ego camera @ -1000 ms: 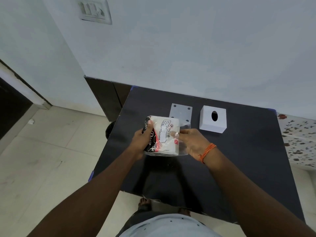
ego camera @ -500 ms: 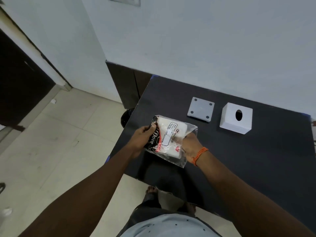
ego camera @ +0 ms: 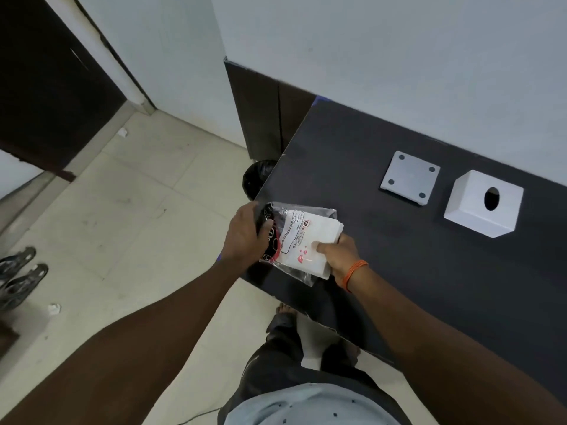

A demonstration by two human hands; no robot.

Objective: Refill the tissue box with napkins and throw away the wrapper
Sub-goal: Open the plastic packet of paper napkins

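Left grip [ego camera: 245,237] clamps wrapper [ego camera: 277,216]; right grip [ego camera: 336,256] pinches napkins [ego camera: 316,237], now half drawn out versus a second ago, over desk [ego camera: 429,286] edge. Tissue box [ego camera: 478,207] awaits refill.

Your right hand [ego camera: 336,256] now draws the white napkins [ego camera: 319,240] partway out of the clear wrapper [ego camera: 283,237], their far corner poking past its open end. Your left hand [ego camera: 245,237] grips the wrapper's dark end, nearer the tabletop's [ego camera: 429,286] left edge than before.
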